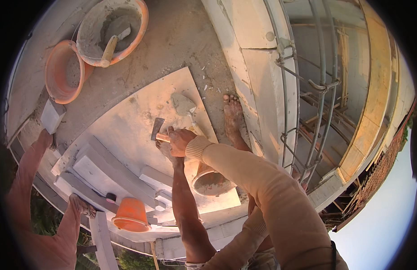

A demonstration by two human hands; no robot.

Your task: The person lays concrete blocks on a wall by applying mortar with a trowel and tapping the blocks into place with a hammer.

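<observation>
My right hand (181, 141) is closed around the wooden handle of a small hatchet (157, 129), its dark flared head pointing left above a pale board (141, 105). My left sleeve (237, 245) passes beneath my right arm, which hides the left hand. Just beyond the hatchet, a mortar-smeared trowel (183, 104) lies on the board. Partly covered by my right forearm is a bucket (211, 182) with grey mortar inside. My bare left foot (165, 149) is behind the hatchet; my right foot (233, 112) rests beside the board.
Long pale blocks (111, 168) lie at left near an orange bucket (131, 214). Two mortar-stained buckets (143, 20) stand far left, one holding a trowel (110, 50). A co-worker's hand (45, 137) touches a block (53, 115). Right, a block wall (253, 67) borders steel bars (323, 90).
</observation>
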